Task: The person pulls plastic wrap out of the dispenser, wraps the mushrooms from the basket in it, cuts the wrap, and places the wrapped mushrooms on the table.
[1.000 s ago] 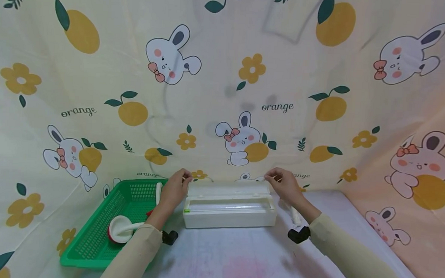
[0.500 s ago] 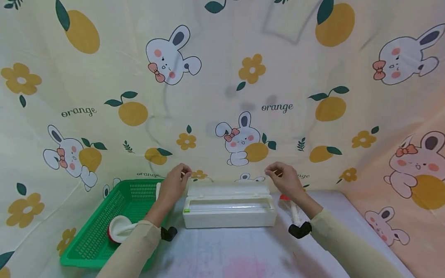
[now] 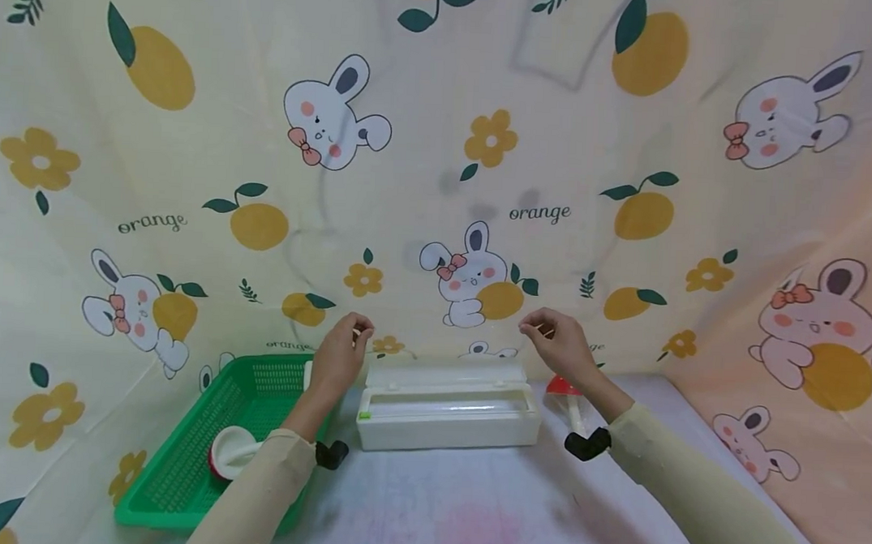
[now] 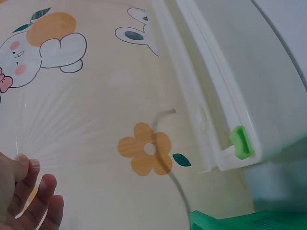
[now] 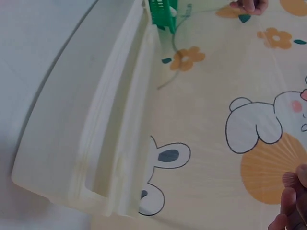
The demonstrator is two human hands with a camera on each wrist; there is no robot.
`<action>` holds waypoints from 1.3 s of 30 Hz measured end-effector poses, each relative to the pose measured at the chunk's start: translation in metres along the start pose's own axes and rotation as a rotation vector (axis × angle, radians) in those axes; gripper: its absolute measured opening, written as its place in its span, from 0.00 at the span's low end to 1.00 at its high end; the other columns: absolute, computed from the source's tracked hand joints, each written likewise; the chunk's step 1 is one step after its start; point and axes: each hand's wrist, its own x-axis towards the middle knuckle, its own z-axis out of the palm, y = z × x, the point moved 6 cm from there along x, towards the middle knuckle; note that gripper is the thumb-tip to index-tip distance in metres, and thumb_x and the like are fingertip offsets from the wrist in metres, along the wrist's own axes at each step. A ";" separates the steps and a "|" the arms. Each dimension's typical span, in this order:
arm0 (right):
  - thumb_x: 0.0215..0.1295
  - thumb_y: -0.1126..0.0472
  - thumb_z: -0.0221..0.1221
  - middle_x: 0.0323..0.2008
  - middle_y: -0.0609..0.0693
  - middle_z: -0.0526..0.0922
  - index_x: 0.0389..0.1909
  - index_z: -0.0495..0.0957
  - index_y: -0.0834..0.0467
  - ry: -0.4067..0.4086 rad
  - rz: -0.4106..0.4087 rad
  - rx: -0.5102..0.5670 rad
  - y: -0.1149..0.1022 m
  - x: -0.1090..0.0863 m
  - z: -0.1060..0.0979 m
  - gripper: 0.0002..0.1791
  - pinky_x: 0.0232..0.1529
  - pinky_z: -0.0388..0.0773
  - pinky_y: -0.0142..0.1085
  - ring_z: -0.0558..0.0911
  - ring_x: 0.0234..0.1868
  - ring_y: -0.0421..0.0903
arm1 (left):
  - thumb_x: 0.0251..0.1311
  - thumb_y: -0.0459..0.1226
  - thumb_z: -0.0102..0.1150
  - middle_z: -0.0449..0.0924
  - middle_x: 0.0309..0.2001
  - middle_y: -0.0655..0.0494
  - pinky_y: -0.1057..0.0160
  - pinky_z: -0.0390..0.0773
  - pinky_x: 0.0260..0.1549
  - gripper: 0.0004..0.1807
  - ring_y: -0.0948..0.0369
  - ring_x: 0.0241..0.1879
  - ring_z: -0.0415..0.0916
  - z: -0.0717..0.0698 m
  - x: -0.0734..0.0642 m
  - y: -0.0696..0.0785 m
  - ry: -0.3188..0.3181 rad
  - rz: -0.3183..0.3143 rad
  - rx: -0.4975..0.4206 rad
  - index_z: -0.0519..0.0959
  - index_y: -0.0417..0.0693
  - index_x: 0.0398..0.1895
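Observation:
A white cling film dispenser [image 3: 447, 431] stands on the table with its lid [image 3: 446, 375] raised at the back and a green cutter [image 4: 241, 142] at its left end. Clear cling film [image 4: 53, 122] stretches up from it, with fine creases fanning out from the fingers. My left hand [image 3: 337, 359] pinches one corner of the film between thumb and forefinger, above and left of the dispenser. Above its right end, my right hand [image 3: 560, 342] pinches the other corner, where creases also gather in the right wrist view. The sheet is almost invisible in the head view.
To the left, a green basket [image 3: 171, 488] holds a white, red-rimmed round item with a handle [image 3: 232, 451]. Right of the dispenser lies a thing with a red top [image 3: 564, 385] and pale handle, partly behind my right forearm. A patterned cloth [image 3: 440, 183] hangs close behind.
Both hands have risen a little with the film corners, away from the dispenser. The red-topped thing at right has come into sight from behind my right hand. The dispenser stays in place.

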 end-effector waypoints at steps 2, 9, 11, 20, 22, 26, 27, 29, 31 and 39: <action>0.77 0.59 0.65 0.47 0.55 0.88 0.51 0.86 0.58 0.003 -0.006 0.011 -0.003 0.000 -0.001 0.09 0.44 0.85 0.35 0.85 0.42 0.56 | 0.81 0.39 0.57 0.84 0.50 0.50 0.51 0.84 0.40 0.06 0.52 0.45 0.82 -0.001 0.000 0.001 0.010 0.002 -0.001 0.79 0.48 0.52; 0.77 0.59 0.65 0.47 0.55 0.88 0.53 0.85 0.59 0.026 -0.030 0.014 -0.010 0.004 -0.007 0.10 0.43 0.86 0.35 0.84 0.41 0.55 | 0.81 0.39 0.57 0.83 0.51 0.49 0.51 0.84 0.42 0.07 0.52 0.45 0.81 -0.007 0.006 0.006 0.018 0.004 0.005 0.78 0.47 0.53; 0.77 0.59 0.65 0.47 0.55 0.88 0.52 0.85 0.59 0.031 -0.034 0.022 -0.011 0.006 -0.009 0.10 0.43 0.86 0.34 0.85 0.42 0.56 | 0.81 0.39 0.58 0.84 0.50 0.49 0.50 0.84 0.41 0.06 0.52 0.45 0.82 -0.009 0.008 0.008 0.028 0.015 0.008 0.78 0.47 0.52; 0.77 0.59 0.66 0.45 0.54 0.88 0.49 0.85 0.58 0.055 -0.050 0.030 -0.019 0.012 -0.014 0.08 0.38 0.84 0.30 0.83 0.39 0.52 | 0.81 0.39 0.58 0.84 0.48 0.50 0.51 0.82 0.36 0.06 0.52 0.43 0.81 -0.019 0.012 0.014 0.068 0.037 -0.001 0.79 0.47 0.51; 0.77 0.59 0.66 0.45 0.55 0.88 0.49 0.85 0.59 0.059 -0.060 0.032 -0.021 0.013 -0.016 0.08 0.38 0.84 0.30 0.83 0.39 0.53 | 0.81 0.39 0.58 0.84 0.48 0.50 0.51 0.82 0.35 0.06 0.52 0.43 0.81 -0.021 0.013 0.016 0.075 0.046 -0.011 0.79 0.47 0.51; 0.77 0.58 0.66 0.46 0.56 0.88 0.50 0.85 0.59 0.062 -0.065 0.034 -0.024 0.014 -0.019 0.09 0.38 0.84 0.30 0.84 0.40 0.56 | 0.81 0.39 0.58 0.84 0.47 0.50 0.53 0.80 0.33 0.06 0.52 0.42 0.81 -0.025 0.013 0.019 0.083 0.059 -0.022 0.79 0.47 0.51; 0.77 0.58 0.66 0.46 0.56 0.88 0.50 0.85 0.59 0.063 -0.066 0.032 -0.024 0.014 -0.020 0.09 0.38 0.84 0.30 0.84 0.40 0.56 | 0.81 0.39 0.58 0.84 0.47 0.50 0.53 0.80 0.33 0.06 0.53 0.42 0.81 -0.025 0.014 0.020 0.085 0.064 -0.022 0.79 0.47 0.51; 0.77 0.57 0.66 0.46 0.56 0.87 0.50 0.85 0.59 0.067 -0.070 0.024 -0.025 0.015 -0.021 0.10 0.38 0.84 0.30 0.84 0.40 0.56 | 0.81 0.39 0.58 0.84 0.48 0.50 0.52 0.81 0.33 0.06 0.52 0.42 0.81 -0.027 0.014 0.021 0.086 0.067 -0.026 0.79 0.47 0.51; 0.77 0.58 0.66 0.46 0.56 0.88 0.50 0.86 0.59 0.074 -0.082 0.011 -0.028 0.016 -0.023 0.09 0.39 0.84 0.29 0.83 0.40 0.54 | 0.81 0.39 0.57 0.83 0.48 0.50 0.51 0.82 0.35 0.06 0.52 0.43 0.81 -0.028 0.014 0.023 0.087 0.063 -0.033 0.79 0.47 0.52; 0.77 0.60 0.66 0.43 0.56 0.87 0.48 0.87 0.60 0.099 -0.135 0.021 -0.038 0.019 -0.030 0.08 0.36 0.80 0.27 0.80 0.38 0.53 | 0.82 0.38 0.56 0.83 0.50 0.46 0.49 0.85 0.49 0.08 0.49 0.49 0.83 -0.035 0.017 0.029 0.092 0.052 -0.068 0.78 0.43 0.53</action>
